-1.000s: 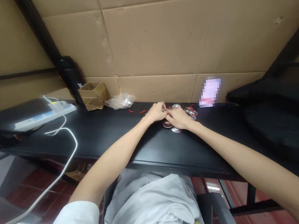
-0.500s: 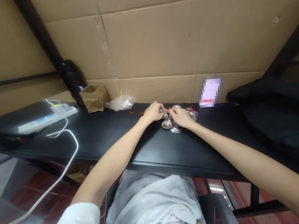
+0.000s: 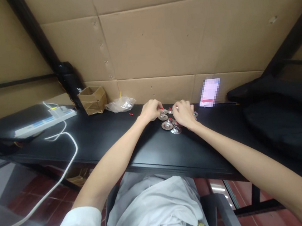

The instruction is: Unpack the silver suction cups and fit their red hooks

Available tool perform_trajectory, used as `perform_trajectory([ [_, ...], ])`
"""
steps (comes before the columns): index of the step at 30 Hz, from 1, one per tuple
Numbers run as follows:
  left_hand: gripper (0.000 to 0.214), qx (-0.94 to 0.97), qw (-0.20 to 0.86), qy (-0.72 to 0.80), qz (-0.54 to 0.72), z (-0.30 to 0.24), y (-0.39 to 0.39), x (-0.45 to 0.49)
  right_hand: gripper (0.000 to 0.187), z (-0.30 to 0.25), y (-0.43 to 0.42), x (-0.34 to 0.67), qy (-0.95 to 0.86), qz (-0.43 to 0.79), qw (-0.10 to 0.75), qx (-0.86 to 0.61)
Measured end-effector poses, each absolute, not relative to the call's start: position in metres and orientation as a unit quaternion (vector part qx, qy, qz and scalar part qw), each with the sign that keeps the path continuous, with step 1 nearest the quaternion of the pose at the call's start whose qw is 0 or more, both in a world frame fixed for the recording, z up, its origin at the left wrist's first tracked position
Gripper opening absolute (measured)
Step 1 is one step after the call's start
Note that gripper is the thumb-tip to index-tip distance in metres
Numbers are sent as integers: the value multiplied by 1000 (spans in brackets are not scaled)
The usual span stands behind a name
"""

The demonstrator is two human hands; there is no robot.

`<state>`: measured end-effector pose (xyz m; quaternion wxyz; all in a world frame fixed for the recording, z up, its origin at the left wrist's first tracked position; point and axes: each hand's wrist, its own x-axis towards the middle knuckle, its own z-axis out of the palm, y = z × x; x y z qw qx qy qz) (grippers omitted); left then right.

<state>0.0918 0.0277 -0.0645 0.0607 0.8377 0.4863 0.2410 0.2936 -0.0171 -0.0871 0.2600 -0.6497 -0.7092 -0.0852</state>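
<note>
Small silvery finger cymbals (image 3: pixel 167 125) with red cords lie in a loose cluster on the black table (image 3: pixel 148 142). At the cluster's left side, my left hand (image 3: pixel 152 110) has its fingers closed at the edge of one cymbal (image 3: pixel 164 112) that carries a bit of red cord. My right hand (image 3: pixel 184 114) is bent over the cluster's right part, fingers curled down and the tips mostly hidden. It covers several of the discs; what it grips does not show. A small red cord loop (image 3: pixel 131 114) lies apart, left of my left hand.
Along the back stand an open cardboard box (image 3: pixel 93 100), a clear plastic bag (image 3: pixel 120 104) and a blurred phone (image 3: pixel 209 92) against the cardboard wall. A white power strip (image 3: pixel 45 124) with its cable is at left. A black bag (image 3: pixel 284 124) fills the right.
My hands were together over one cymbal and have moved apart. The left shifted slightly left; the right now curls lower over the cluster, covering more discs. The view tilted a little.
</note>
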Motion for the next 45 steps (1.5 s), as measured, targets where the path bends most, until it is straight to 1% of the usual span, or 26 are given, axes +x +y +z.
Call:
perform_trajectory([
  [1,16,815,48,521,247,-64,29,88,39,-87,-16,297,-687,-109,257,-671],
  [3,21,763,7,596,251,-64,32,79,47,-90,-14,305,-665,-109,217,-706],
  [6,34,711,-59,657,241,-66,33,70,58,-94,-12,315,-656,-33,127,-743],
  [8,43,714,-62,661,223,-68,31,69,61,-94,-12,317,-669,-7,91,-738],
  [11,40,737,-28,646,197,-69,28,77,62,-86,-13,318,-691,-26,96,-716],
  [12,38,745,-21,638,194,-70,27,81,59,-83,-13,318,-694,-37,107,-711],
  [16,34,765,-12,607,214,-70,24,92,33,-74,-14,326,-688,-80,139,-708],
  [17,33,767,-12,602,221,-70,23,92,31,-73,-13,328,-687,-87,146,-707],
  [22,27,781,-13,572,251,-70,23,93,38,-75,-6,343,-674,-107,206,-702],
  [24,23,790,-9,552,268,-70,23,95,35,-77,-3,345,-685,-111,254,-673],
  [26,22,797,-5,532,286,-71,23,98,30,-79,-2,342,-711,-105,324,-615],
  [30,33,816,15,485,315,-74,22,105,14,-81,-7,322,-746,-38,469,-470],
  [32,43,826,19,467,314,-76,22,108,11,-83,-12,308,-740,-1,516,-431],
  [34,47,836,14,460,297,-77,22,109,11,-87,-14,298,-740,19,529,-415],
  [36,46,845,7,458,277,-76,22,110,8,-91,-13,295,-755,17,512,-409],
  [38,45,850,3,452,269,-76,22,110,9,-96,-9,297,-774,3,483,-408],
  [42,42,862,-15,433,265,-77,26,110,16,-101,-3,306,-795,-39,419,-437],
  [45,41,879,-34,407,245,-80,30,108,25,-103,-4,307,-817,-83,333,-464],
])
